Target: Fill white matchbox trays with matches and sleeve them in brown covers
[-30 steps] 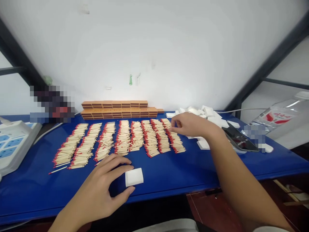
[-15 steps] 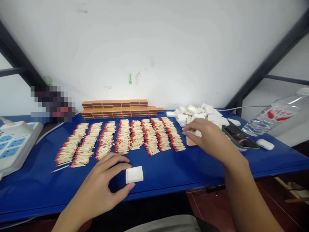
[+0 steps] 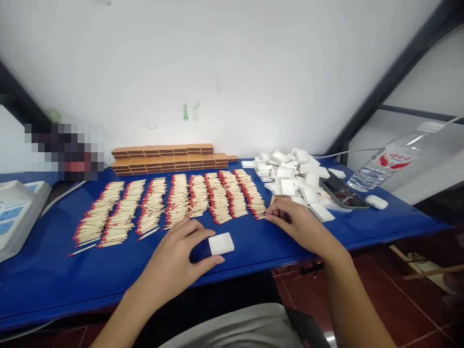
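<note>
A shallow white matchbox tray lies near the front of the blue table, its open side up. My left hand grips it at its left end, thumb on the near side and index finger on the far side. My right hand is at the near end of the rightmost row of red-tipped matches. Its fingertips are drawn together against the matches; whether one is pinched between them is hidden. Several more rows of matches extend to the left.
Stacked orange matchboxes line the wall. Behind my right hand is a heap of white trays, partly covering an orange piece. A phone, white earbud case and water bottle stand right; a power strip is left.
My right hand has moved from beside the tray heap down and left to the end of the match row. My left hand still holds the tray. The camera view has shifted.
</note>
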### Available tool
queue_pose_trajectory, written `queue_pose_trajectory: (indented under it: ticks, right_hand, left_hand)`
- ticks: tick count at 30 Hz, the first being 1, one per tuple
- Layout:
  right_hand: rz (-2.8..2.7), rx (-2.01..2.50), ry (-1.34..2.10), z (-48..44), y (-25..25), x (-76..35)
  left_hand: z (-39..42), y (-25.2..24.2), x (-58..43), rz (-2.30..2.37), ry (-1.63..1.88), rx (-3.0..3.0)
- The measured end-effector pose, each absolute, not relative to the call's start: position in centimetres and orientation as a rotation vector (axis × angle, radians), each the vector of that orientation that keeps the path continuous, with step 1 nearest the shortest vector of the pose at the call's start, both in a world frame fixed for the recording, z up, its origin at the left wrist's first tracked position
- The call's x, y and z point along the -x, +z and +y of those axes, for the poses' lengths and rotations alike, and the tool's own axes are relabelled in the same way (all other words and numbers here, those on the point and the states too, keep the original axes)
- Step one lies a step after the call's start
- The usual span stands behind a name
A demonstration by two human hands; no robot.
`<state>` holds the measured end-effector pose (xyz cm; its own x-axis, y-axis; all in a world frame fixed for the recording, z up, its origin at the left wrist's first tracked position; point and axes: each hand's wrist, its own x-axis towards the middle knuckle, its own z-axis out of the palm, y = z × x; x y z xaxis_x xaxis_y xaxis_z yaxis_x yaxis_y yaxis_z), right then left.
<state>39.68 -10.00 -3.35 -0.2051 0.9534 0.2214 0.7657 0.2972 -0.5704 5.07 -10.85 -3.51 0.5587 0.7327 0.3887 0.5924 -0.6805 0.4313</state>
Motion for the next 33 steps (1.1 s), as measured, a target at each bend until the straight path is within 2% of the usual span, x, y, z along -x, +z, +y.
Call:
queue_pose_trajectory:
  ticks: [16, 33]
  right_hand:
    - [-1.925, 1.445, 0.422, -11.4, -4.6, -41.1]
    - [-1.95, 1.569, 0.381, -11.4, -4.5, -40.2]
  left_hand:
    - [-11.5, -3.6, -4.7, 1.112, 0.859, -2.647]
    - [-11.6, -3.9, -4.6, 1.132, 0.842, -2.69]
